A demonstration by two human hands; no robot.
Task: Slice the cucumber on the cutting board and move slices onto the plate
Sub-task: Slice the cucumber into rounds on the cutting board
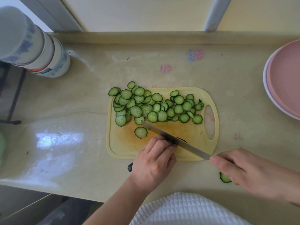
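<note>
A yellow cutting board (pixel 191 153) lies on the counter, its far half heaped with several cucumber slices (pixel 155 105). One slice (pixel 140 132) lies apart near the knife tip. My left hand (pixel 154 163) pins down the short dark cucumber end (pixel 172 141), mostly hidden under my curled fingers. My right hand (pixel 243 172) grips the handle of the knife (pixel 175 140), whose blade lies across the board against my left fingertips. The pink plate (pixel 285 82) sits at the right edge with nothing on it.
A stack of patterned cups (pixel 40 51) stands at the back left. A stray cucumber slice (pixel 224 177) lies on the counter beside my right hand. A dark object (pixel 129 167) peeks out by my left wrist. The counter's front edge runs close below my hands.
</note>
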